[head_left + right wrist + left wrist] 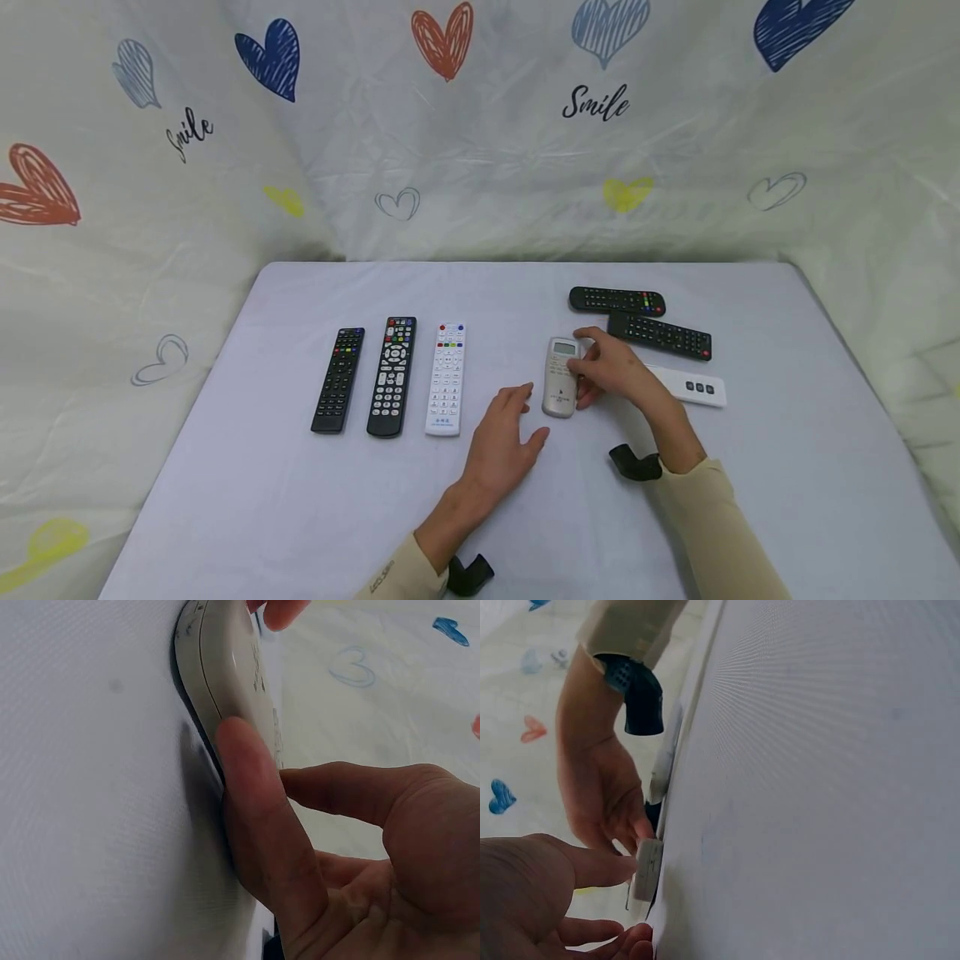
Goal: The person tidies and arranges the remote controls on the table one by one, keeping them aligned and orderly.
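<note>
A beige remote control (560,396) with a small display lies on the table, its buttons unreadable. My right hand (611,367) is at its right edge, the fingertips along the side and one on the face. Up close in the right wrist view, the fingers (259,772) hold the rounded side of the remote (232,652). My left hand (498,450) is just to the lower left of it, fingers relaxed and apart, holding nothing. In the left wrist view the left thumb (600,868) appears in front of the remote's end (649,870); I cannot tell whether they touch.
To the left stand a black remote (338,381), a longer black remote (392,377) and a white remote (446,380), roughly parallel. Two black remotes, one (617,301) behind the other (660,335), and a white remote (696,387) lie right, partly behind my right hand.
</note>
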A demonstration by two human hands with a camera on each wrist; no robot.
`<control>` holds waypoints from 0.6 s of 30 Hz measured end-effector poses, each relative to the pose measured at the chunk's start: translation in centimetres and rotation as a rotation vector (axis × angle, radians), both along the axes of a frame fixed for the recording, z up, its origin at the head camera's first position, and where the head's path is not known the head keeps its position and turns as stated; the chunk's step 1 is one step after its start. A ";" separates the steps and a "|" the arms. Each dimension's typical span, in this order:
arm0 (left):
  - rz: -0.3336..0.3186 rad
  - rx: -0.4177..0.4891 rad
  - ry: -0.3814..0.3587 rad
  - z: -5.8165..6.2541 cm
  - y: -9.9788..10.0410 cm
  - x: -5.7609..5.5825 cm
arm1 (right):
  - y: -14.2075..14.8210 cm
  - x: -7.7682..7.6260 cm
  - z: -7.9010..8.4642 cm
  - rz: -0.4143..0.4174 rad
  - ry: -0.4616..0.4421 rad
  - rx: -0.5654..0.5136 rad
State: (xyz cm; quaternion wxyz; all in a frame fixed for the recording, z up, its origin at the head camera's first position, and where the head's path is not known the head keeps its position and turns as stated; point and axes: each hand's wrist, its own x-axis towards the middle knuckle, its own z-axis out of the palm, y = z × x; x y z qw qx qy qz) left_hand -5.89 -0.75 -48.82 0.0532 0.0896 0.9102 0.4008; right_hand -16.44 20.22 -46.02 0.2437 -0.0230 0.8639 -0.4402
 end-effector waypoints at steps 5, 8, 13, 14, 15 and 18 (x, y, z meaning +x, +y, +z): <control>-0.002 -0.008 0.009 0.0 0.1 -0.2 | 0.0 0.0 -0.4 -0.034 -0.024 -0.045; -0.005 -0.008 -0.001 0.0 0.1 -0.3 | 0.0 0.0 -0.4 -0.046 -0.034 -0.061; -0.007 -0.007 -0.014 -0.1 0.1 -0.5 | -0.1 0.0 -0.5 -0.052 -0.047 -0.087; -0.005 -0.006 -0.016 -0.1 0.1 -0.5 | -0.1 0.0 -0.5 -0.051 -0.046 -0.090; -0.003 -0.006 -0.016 -0.1 0.1 -0.6 | -0.1 0.1 -0.6 -0.051 -0.045 -0.092; 0.007 -0.002 -0.015 -0.2 0.2 -0.7 | -0.3 0.1 -0.5 -0.033 -0.029 -0.104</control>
